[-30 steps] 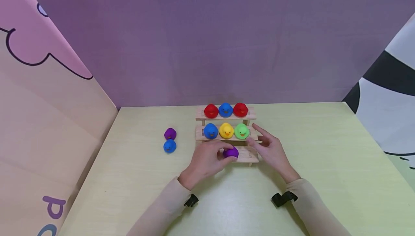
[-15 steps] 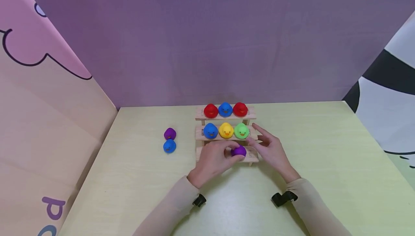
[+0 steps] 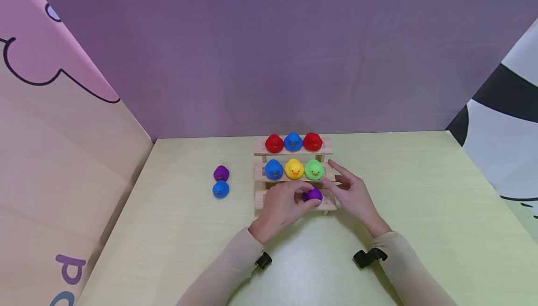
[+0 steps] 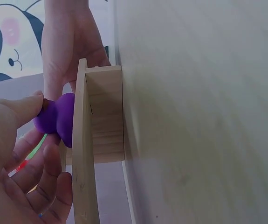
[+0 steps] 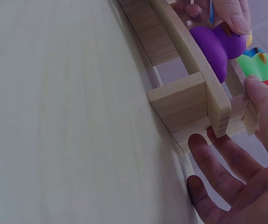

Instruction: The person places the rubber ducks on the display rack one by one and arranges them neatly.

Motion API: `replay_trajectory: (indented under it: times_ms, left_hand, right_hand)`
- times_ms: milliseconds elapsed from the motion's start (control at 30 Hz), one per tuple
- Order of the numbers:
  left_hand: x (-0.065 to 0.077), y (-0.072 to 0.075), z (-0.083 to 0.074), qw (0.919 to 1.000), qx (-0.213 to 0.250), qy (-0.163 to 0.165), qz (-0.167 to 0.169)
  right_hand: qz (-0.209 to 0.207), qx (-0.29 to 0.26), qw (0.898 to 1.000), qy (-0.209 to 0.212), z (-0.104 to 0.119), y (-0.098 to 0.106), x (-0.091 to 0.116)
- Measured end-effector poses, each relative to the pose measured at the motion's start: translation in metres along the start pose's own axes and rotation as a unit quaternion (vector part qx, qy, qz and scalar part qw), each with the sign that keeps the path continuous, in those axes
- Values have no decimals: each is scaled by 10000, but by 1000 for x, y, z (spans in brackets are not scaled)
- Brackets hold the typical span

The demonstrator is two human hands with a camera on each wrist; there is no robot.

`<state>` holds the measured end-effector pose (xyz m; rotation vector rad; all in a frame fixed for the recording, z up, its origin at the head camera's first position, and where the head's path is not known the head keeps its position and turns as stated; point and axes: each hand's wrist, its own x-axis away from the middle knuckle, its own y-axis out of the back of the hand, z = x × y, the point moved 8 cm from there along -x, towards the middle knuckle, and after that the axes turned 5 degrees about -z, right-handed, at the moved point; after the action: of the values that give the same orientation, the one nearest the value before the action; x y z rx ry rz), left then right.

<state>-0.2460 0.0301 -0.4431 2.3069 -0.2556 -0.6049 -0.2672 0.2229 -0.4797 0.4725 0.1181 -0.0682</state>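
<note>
My left hand pinches a purple rubber duck by its head, between thumb and fingers. The duck's base meets the lowest step of a three-tier wooden stand, towards that step's right end. In the left wrist view the duck stands against the shelf board. My right hand is at the stand's right side, fingers spread and holding nothing. Its thumb points at the green duck on the middle step, and in the right wrist view its fingertips come right up to the lowest board's end.
On the middle step a blue duck and a yellow duck stand left of the green one. Two red ducks flank a blue duck on top. Left of the stand, a purple duck and a blue duck sit on the table.
My left hand has moved the purple duck rightward along the lowest step, most of it in the first half second. My right hand has stayed in place.
</note>
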Motion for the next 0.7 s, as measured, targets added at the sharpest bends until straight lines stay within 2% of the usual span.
replay_trajectory:
  times_ms: [700]
  left_hand:
    - [-1,-1,0,9995,31,106,280]
  right_hand:
    - [-33,50,10000,-66,-1,0,-1]
